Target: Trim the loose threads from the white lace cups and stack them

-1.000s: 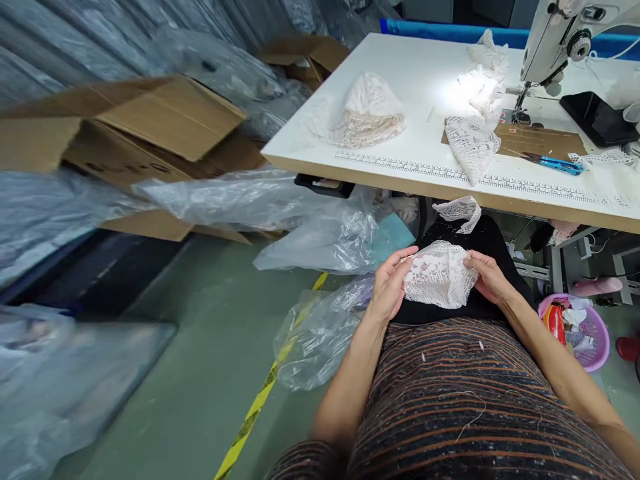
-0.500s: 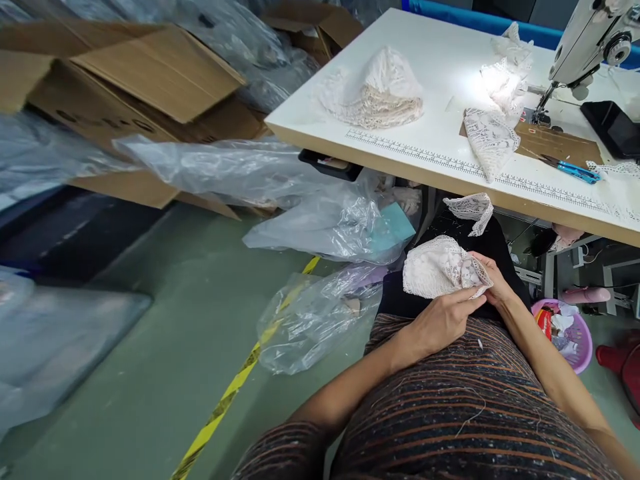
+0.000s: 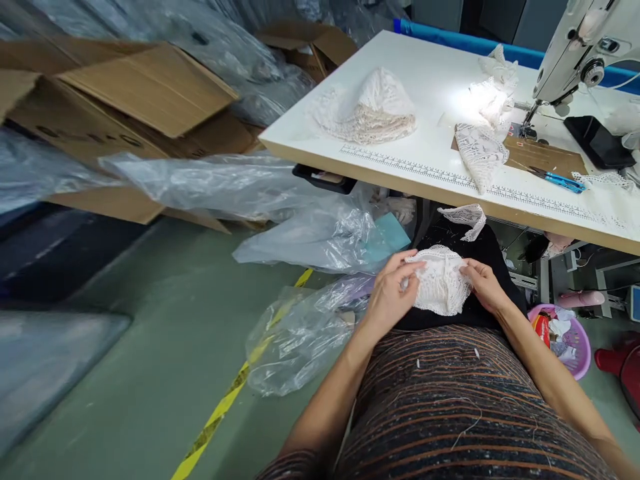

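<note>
The left hand (image 3: 391, 295) has moved back to the left side of the white lace piece (image 3: 442, 285), so this is spread between two hands above the lap. Left fingers, half curled, hold its edge; right hand (image 3: 484, 283) pinches the opposite edge.

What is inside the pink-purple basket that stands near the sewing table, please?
The basket holds a red packet and crumpled white scraps. These cover the bottom, so whatever lies beneath them cannot be seen.
</note>
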`<state>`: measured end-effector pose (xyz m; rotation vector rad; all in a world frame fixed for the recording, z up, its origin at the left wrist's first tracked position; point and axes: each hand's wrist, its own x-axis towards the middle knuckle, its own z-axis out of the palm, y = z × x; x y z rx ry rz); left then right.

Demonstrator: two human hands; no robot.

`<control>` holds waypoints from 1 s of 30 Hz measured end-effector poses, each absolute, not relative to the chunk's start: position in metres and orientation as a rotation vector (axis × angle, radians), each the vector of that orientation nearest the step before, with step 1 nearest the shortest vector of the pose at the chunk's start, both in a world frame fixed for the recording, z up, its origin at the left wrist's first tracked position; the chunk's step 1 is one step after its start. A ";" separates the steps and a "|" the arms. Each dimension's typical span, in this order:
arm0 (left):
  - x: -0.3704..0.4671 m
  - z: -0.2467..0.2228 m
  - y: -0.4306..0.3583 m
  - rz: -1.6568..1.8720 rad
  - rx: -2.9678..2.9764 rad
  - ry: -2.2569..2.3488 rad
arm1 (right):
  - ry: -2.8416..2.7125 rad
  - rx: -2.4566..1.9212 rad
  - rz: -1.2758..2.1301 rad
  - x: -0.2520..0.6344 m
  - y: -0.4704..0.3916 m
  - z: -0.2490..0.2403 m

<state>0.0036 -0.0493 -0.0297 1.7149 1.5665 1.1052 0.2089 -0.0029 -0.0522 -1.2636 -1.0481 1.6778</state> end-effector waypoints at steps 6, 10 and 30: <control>-0.017 -0.061 -0.029 0.765 1.100 1.585 | -1.166 -1.496 1.393 0.217 0.003 -0.068; -0.004 -0.072 -0.030 0.865 0.930 1.538 | -1.071 -1.565 1.385 0.223 0.005 -0.083; -0.069 0.146 0.081 1.681 0.938 1.454 | -0.621 -1.468 1.679 0.218 0.015 -0.095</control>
